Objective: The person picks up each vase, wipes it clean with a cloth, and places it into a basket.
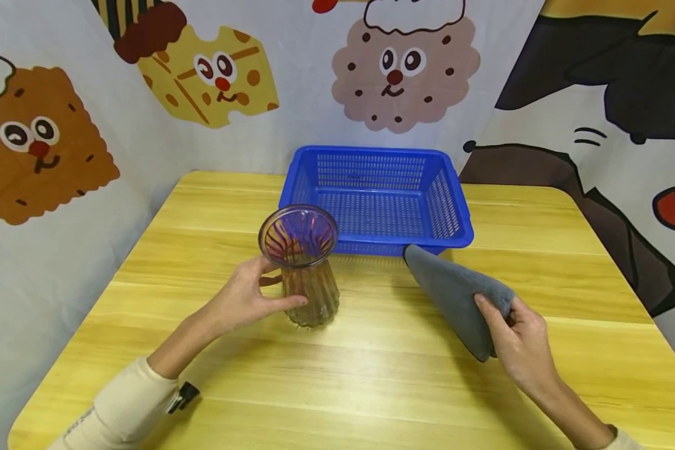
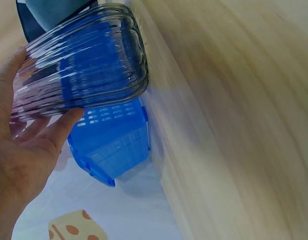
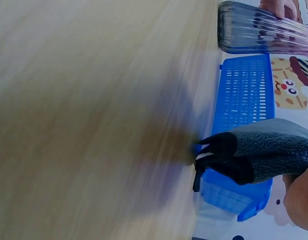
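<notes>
A ribbed glass vase (image 1: 312, 287) with a flared, purple-tinted rim stands upright on the table, in front of the basket. My left hand (image 1: 247, 297) grips it round the neck from the left, thumb across the near side and fingers behind the glass. In the left wrist view the vase (image 2: 94, 65) shows its ribbed base close by the tabletop. On the right, my right hand (image 1: 520, 347) pinches a folded grey cloth (image 1: 455, 294) by one corner, thumb on top. The cloth hangs toward the basket's near right side, above the table.
A blue perforated plastic basket (image 1: 371, 240) sits at the back of the wooden table (image 1: 337, 387), behind the vase. A curtain (image 1: 304, 81) printed with cartoon food hangs behind and beside the table. A black clip (image 1: 184, 397) shows at the left sleeve.
</notes>
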`<move>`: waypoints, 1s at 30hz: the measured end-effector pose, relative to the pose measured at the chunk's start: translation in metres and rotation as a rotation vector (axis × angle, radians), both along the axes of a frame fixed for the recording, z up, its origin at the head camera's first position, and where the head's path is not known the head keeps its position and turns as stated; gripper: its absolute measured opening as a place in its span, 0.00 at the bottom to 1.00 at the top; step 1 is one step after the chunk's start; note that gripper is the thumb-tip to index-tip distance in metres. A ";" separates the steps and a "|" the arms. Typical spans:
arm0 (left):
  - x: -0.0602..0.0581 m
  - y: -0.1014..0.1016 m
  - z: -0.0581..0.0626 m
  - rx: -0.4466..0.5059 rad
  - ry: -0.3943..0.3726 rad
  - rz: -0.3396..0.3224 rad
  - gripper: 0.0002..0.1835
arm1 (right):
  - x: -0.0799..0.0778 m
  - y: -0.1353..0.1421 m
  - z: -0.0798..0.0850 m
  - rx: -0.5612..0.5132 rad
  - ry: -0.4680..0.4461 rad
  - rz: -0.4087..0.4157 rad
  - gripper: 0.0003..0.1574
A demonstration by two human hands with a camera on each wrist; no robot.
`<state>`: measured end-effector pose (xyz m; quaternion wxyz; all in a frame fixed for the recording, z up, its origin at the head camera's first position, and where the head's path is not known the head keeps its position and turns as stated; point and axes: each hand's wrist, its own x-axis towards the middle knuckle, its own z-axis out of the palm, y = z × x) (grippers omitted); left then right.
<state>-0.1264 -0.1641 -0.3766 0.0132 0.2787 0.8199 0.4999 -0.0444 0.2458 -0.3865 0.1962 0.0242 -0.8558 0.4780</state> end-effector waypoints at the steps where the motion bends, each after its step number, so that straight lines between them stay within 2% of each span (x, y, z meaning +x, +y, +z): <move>1: 0.000 0.001 0.000 0.000 0.000 -0.001 0.42 | 0.000 -0.001 0.000 -0.008 0.001 0.002 0.07; 10: -0.002 0.009 -0.001 0.022 0.009 -0.024 0.41 | -0.001 -0.006 0.001 -0.019 -0.013 0.041 0.12; 20: -0.003 0.024 -0.003 0.035 0.007 -0.057 0.42 | -0.007 -0.015 0.003 -0.022 0.006 0.041 0.10; 25: -0.002 0.029 -0.003 0.034 0.004 -0.063 0.43 | -0.009 -0.018 0.003 -0.049 0.036 0.045 0.08; 30: -0.001 0.034 -0.005 0.038 0.011 -0.063 0.43 | -0.010 -0.020 0.001 -0.065 0.094 0.094 0.10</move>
